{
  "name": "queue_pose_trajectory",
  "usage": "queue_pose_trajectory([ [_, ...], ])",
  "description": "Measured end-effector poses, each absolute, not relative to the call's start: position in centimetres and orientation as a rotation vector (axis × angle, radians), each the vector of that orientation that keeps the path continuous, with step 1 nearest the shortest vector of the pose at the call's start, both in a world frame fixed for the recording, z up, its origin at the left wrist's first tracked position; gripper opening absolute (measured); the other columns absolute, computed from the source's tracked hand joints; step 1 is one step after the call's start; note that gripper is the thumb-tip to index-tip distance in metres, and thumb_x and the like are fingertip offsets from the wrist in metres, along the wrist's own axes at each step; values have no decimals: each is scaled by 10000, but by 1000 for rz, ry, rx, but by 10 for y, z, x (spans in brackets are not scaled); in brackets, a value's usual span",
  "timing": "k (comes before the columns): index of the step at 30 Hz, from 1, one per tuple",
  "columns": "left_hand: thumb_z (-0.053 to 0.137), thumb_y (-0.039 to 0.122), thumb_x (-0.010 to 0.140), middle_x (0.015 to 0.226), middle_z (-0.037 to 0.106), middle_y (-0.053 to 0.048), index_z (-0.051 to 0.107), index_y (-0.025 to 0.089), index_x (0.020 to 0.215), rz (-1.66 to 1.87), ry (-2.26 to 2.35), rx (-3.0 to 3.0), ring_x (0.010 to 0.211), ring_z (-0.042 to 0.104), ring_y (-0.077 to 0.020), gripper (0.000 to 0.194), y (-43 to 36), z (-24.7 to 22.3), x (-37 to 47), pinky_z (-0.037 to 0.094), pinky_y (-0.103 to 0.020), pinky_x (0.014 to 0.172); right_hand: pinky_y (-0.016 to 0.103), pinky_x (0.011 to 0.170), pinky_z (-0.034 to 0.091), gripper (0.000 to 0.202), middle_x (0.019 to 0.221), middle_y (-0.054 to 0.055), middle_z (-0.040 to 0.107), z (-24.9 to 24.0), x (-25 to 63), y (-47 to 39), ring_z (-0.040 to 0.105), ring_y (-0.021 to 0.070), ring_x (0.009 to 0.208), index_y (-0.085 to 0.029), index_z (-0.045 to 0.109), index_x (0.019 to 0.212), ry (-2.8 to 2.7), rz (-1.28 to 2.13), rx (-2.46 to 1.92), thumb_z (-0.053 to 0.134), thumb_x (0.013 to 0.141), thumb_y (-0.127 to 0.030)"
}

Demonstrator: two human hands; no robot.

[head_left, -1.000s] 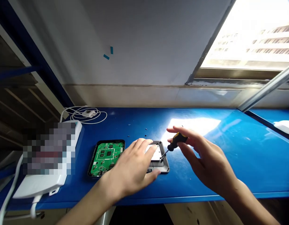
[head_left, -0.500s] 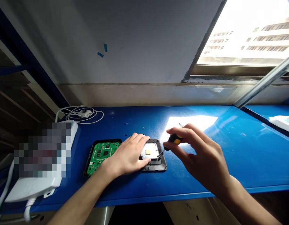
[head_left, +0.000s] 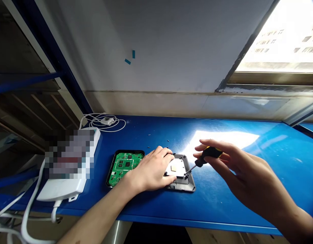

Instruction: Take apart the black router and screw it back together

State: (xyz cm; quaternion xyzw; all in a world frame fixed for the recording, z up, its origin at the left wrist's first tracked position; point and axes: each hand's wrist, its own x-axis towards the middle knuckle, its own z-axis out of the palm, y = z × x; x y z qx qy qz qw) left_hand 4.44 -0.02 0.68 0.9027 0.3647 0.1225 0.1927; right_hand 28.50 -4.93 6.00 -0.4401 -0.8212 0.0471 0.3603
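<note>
My left hand (head_left: 156, 171) lies across the left part of a dark plastic casing half (head_left: 190, 185), its fingers at the far side and thumb at the near side, holding it against the table. Inside the casing sits a white metal plate (head_left: 180, 166) with a small tan pad at its middle. My right hand (head_left: 237, 173) holds a black-and-yellow screwdriver (head_left: 203, 159) by the handle, tilted down to the left. Its tip touches or nearly touches the plate's right corner; exact contact is unclear. Left of my left hand lies another casing half with a green circuit board (head_left: 126, 164).
Several tiny screws (head_left: 168, 140) lie on the blue table (head_left: 136, 135) beyond my left hand. A white power strip (head_left: 62, 188), partly blurred out, stands at the left with thick cables. A white coiled cable with an adapter (head_left: 107, 121) lies at the back left.
The view has swung left, so everything sits further right. The screwdriver's handle leans lower and further from the casing, with my right hand drawn slightly right. My left hand keeps its place on the casing.
</note>
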Motion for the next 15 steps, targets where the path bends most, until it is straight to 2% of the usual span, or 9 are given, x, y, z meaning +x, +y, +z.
queue_pose_trajectory([
  [4,734,385,896,1385,611,-106,621,162,1252,332,1033,2516,1243,552,-307,434,0,7,45,521,-463,1080,229,772,669,340,1125,22,787,67,284,-52,797,165,954,-364,521,1397,-2192,297,-1046,499,1061,-315],
  [8,738,386,891,1385,609,-122,629,133,1235,325,1036,2510,1262,540,-311,441,0,7,45,514,-461,1093,248,787,675,355,1135,29,782,65,287,-48,796,183,983,-364,515,1411,-2145,388,-1075,498,1056,-345],
  [15,743,371,886,1376,615,-122,645,136,1199,316,1051,2503,1238,552,-306,404,0,9,46,526,-455,1072,262,604,671,298,1002,49,788,50,283,-47,803,200,735,-277,644,1218,-1932,10,-1278,588,1001,-473],
])
